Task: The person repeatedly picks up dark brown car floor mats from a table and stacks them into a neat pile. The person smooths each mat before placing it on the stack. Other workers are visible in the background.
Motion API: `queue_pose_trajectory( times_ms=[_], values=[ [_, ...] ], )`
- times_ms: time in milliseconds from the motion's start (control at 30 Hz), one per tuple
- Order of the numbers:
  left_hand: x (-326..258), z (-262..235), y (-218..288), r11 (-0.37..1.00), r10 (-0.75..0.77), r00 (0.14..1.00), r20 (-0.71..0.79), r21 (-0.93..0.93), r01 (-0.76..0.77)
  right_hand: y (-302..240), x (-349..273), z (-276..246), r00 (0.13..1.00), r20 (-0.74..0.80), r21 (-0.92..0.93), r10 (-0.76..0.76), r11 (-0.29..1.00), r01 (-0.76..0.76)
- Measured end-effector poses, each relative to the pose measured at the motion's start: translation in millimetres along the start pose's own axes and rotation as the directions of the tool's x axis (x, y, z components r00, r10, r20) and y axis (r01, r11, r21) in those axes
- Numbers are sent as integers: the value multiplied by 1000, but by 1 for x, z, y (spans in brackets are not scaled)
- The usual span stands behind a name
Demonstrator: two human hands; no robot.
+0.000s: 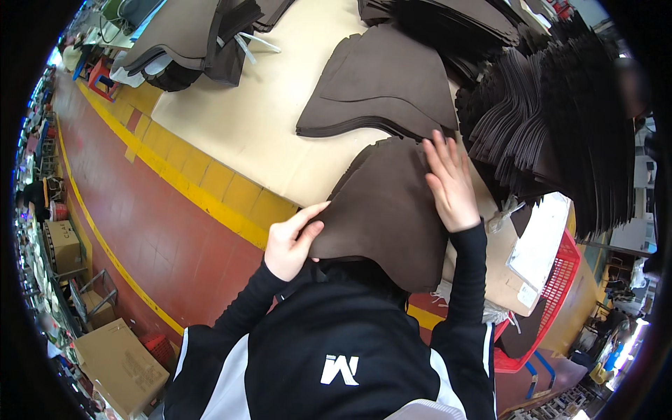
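Observation:
A small stack of dark brown, leather-like cut pieces (385,203) lies at the near edge of the table, close to my body. My left hand (294,241) holds its left edge, the thumb on top and the other fingers partly hidden beneath. At the upper right edge rests my right hand (453,185), fingers stretched out and flat, gripping nothing. Just beyond, a second stack of similar brown pieces (385,80) shows a curved front edge with several layers. How many pieces my left hand has between its fingers cannot be seen.
Tall piles of dark pieces (539,126) stand on the right. Below them are a cardboard sheet with white paper (539,241) and a red plastic basket (553,297). More brown pieces (182,42) hang over the cream table's (273,154) far left. Cardboard boxes (122,364) stand lower left.

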State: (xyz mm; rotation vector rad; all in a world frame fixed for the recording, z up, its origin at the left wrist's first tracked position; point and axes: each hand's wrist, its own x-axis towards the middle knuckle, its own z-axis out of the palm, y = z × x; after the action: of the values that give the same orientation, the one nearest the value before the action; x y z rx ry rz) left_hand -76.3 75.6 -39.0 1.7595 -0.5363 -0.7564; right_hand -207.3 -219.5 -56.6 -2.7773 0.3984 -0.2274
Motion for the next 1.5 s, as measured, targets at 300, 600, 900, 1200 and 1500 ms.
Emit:
queue_pose_trajectory(
  times_ms=[300, 600, 900, 1200, 1500],
  values=[
    [133, -19, 36, 901, 378, 907, -186, -151, -406, -34, -102, -15, 997, 43, 52, -64, 997, 61],
    [75, -9, -30, 943, 322, 946, -26, 93, -318, -80, -69, 19, 889, 305, 245, -341, 930, 273],
    [-11, 11, -29, 886, 239, 971, -11, 412, -213, -7, 16, 11, 959, 206, 216, -194, 965, 149],
    [0, 4, -29, 980, 20, 996, -89, 201, -1, -5, -49, -8, 995, -80, 220, 61, 975, -42],
    [12, 0, -44, 998, -40, 995, -96, 44, 45, -24, -30, -3, 999, 7, 80, -40, 996, 39]
  ],
)
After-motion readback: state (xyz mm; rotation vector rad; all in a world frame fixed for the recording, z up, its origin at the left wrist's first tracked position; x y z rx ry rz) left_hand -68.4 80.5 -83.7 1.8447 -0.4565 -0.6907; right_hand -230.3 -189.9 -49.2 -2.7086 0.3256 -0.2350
